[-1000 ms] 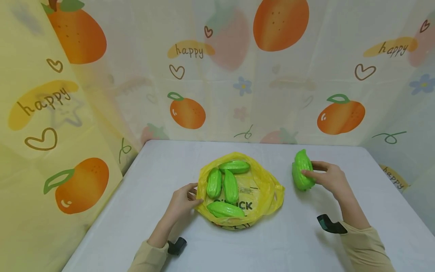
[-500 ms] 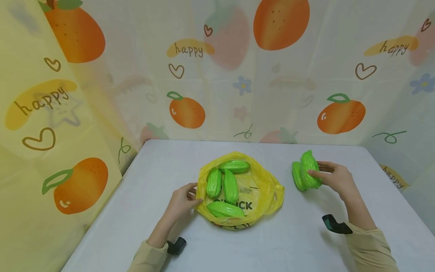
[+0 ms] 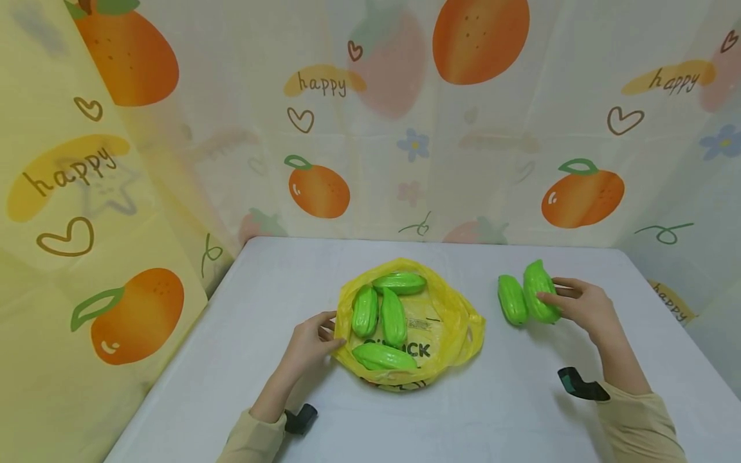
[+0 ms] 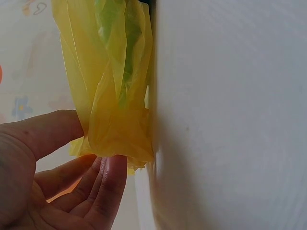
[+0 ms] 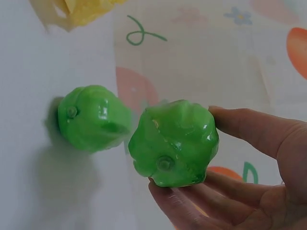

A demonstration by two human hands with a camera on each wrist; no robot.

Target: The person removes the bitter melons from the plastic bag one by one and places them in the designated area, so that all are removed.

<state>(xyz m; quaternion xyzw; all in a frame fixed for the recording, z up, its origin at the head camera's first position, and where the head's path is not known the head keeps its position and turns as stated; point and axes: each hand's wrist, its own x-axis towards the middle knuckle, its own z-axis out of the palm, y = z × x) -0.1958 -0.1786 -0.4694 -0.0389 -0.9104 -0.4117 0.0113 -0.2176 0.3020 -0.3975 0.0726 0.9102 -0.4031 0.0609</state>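
Observation:
In the head view my left hand holds the left rim of a yellow plastic bag, which lies spread wide on the table. Its thumb and fingers come around the bag's edge in the left wrist view. Several glossy green ridged gourds lie inside the bag. On the right, my right hand grips another green ridged gourd between thumb and fingers, tilted upright. Just left of it, a second loose gourd rests on the table, a small gap between them.
A white-covered table bears everything. Behind it hangs a curtain printed with oranges and hearts, and a yellowish curtain borders the left side. The bag's handle sticks out toward the right.
My right hand has moved right with its gourd, away from the other loose gourd, which was mostly hidden before and now stands apart in view. The left hand and bag stay put.

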